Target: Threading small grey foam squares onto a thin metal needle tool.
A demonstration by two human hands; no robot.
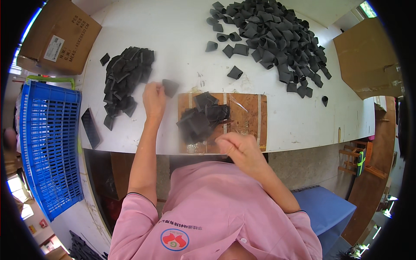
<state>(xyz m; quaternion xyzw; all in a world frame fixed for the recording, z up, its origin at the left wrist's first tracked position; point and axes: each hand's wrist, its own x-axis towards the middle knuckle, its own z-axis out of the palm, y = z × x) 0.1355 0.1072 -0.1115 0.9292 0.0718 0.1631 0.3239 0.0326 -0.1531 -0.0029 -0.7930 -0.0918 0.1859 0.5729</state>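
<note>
My left hand (pixel 155 97) is closed on the edge of a black fabric piece (pixel 170 88), slightly blurred, just left of a wooden board. That board (pixel 251 117) lies at the table's near edge, with pale tape strips across it. Several black fabric pieces (pixel 197 123) are heaped on its left half. Over the board's near right part, my right hand (pixel 243 151) has its fingers curled together; whatever they may hold is hidden. To the left of my left hand is a pile of flat black fabric pieces (pixel 125 78).
A large heap of black fabric tubes (pixel 277 37) covers the far right of the white table (pixel 173 43). Cardboard boxes (pixel 58 37) stand at both sides. A blue plastic crate (pixel 52 147) is at the left; a blue stool (pixel 323 208) sits below the table at right.
</note>
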